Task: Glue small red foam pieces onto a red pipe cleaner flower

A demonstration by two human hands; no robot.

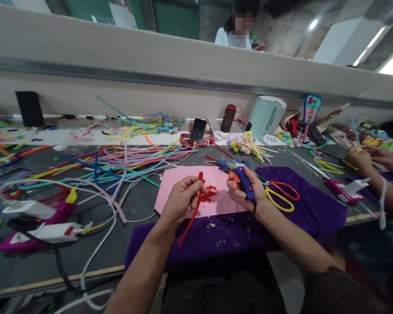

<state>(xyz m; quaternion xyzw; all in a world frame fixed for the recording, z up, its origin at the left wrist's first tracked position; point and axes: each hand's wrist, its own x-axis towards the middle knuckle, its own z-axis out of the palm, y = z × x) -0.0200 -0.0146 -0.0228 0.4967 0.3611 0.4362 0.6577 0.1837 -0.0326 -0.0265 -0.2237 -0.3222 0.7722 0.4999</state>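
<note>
Between the thumb and fingers of my left hand (185,196) is a red pipe cleaner (192,224), its top end curled into a small knob and its tail hanging down. My right hand (247,187) grips a blue hot glue gun (245,181) with an orange trigger, its nozzle pointing left, a short way above and right of the pipe cleaner. Beneath both hands lies a pink sheet (172,187) with red fuzz scraps (209,193) on it. The sheet rests on a purple cloth (231,235). Scissors (281,196) with red and yellow handles lie right of my right hand.
Many coloured pipe cleaners (118,163) spread over the left. Power strips (42,222) with plugs and a white cable (109,226) sit at lower left. A phone (198,130), bottle (228,118) and kettle (265,117) stand behind. A co-worker's hands (373,159) are at right.
</note>
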